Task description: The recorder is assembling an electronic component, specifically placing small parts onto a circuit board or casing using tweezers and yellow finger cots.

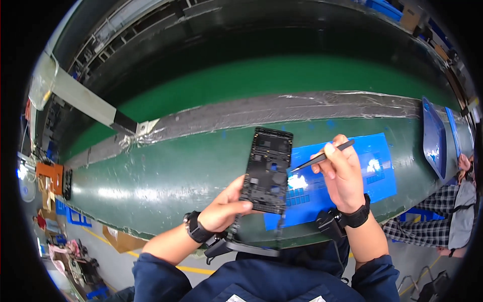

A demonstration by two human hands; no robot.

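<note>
At the far left of my view, an orange box (pixel 49 177) stands at the end of the long green tabletop (pixel 171 168), which is scuffed and glossy under the lights. A pale post (pixel 85 95) slants in to a dark grey strip (pixel 241 113) along the table's far edge, with a green band (pixel 302 75) beyond. Below, I see a cardboard box (pixel 121 240) on the grey floor (pixel 166 272), marked with yellow lines. My left hand (pixel 226 204) pinches the lower end of a black device part (pixel 266 168), held up over the table, partly over a blue sheet (pixel 370 143). My right hand (pixel 342 173) pinches black tweezers (pixel 324 157); their tips are by the part's right edge, and I can't tell whether they touch. Farther right, a blue tray (pixel 433 138) stands tilted, near a person in plaid (pixel 420 221).
</note>
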